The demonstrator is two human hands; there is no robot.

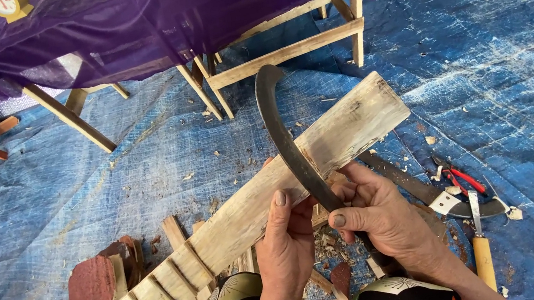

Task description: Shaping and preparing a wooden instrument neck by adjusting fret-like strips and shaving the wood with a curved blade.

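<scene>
Plank (254, 212) under both hands, w/ curved blade (286, 141).

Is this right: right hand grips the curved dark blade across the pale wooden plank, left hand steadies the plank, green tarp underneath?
Not quite. The head view shows a blue tarp, not green. The rest holds: the right hand grips the curved dark blade across the pale wooden plank, and the left hand steadies the plank.
</scene>
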